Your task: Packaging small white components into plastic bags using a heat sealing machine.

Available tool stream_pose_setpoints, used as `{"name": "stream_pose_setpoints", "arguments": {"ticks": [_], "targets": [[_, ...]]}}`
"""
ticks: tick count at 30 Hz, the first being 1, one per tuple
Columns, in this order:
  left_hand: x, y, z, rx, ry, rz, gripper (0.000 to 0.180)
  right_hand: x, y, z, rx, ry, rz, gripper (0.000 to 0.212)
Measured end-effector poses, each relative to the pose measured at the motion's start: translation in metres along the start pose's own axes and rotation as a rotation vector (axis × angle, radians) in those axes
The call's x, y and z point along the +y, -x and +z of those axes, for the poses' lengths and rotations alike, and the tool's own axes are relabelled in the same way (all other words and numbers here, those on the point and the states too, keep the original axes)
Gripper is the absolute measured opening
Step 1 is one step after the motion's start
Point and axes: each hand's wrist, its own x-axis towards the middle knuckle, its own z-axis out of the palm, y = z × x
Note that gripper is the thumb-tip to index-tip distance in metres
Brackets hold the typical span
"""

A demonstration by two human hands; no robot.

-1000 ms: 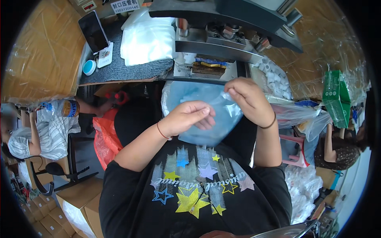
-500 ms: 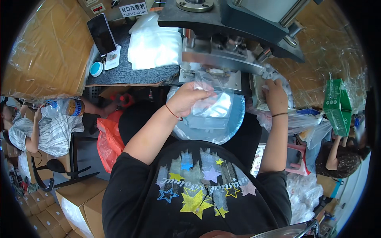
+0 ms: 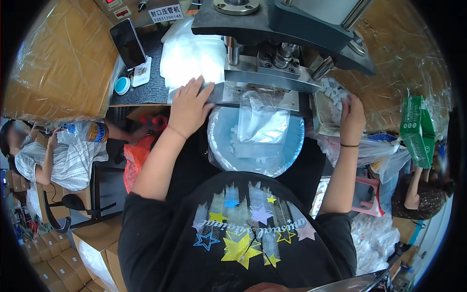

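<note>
My left hand (image 3: pixel 190 107) rests with spread fingers on the near edge of a stack of clear, flat plastic pouches (image 3: pixel 192 58). A single clear pouch (image 3: pixel 262 124) hangs from the front of a metal press (image 3: pixel 272 78), over a round tub lined with pale blue plastic (image 3: pixel 214 141). My right hand (image 3: pixel 353 119) is at the right rim of a small bin (image 3: pixel 325 127) holding several little white plastic pieces (image 3: pixel 334 92). Its fingers are curled together at the pieces; whatever they pinch is too small to make out.
A phone (image 3: pixel 128 44) leans beside a round, teal-lidded jar (image 3: pixel 122 85) at the left. Large taped cartons (image 3: pixel 58 58) flank the bench. A green box (image 3: pixel 417 131) stands at the right. Other people sit at both sides, one (image 3: pixel 58 160) at left, one (image 3: pixel 421 194) at right.
My left hand has let go of the pouch at the press and moved left onto the stack. The right hand has shifted slightly right and down. The press's bar has come to stand sharp, no longer blurred.
</note>
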Motion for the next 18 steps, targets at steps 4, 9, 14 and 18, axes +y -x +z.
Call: {"name": "stream_pose_setpoints", "arguments": {"ticks": [4,9,14,18], "targets": [[0.01,0.021,-0.004,0.231,0.844,-0.396,0.017,-0.024,0.003,-0.014,-0.015,-0.18,0.03,0.018],[0.044,0.022,-0.006,-0.102,1.218,-0.481,0.014,-0.112,0.016,-0.022,-0.599,-0.708,-0.281,0.012],[0.085,0.012,-0.001,-0.23,1.333,-0.383,0.015,-0.149,0.001,-0.025,-0.364,-0.972,-0.142,0.016],[0.107,0.016,0.002,-0.416,1.65,-0.401,0.023,-0.138,-0.007,-0.023,-0.401,-0.766,-0.352,0.015]]}}
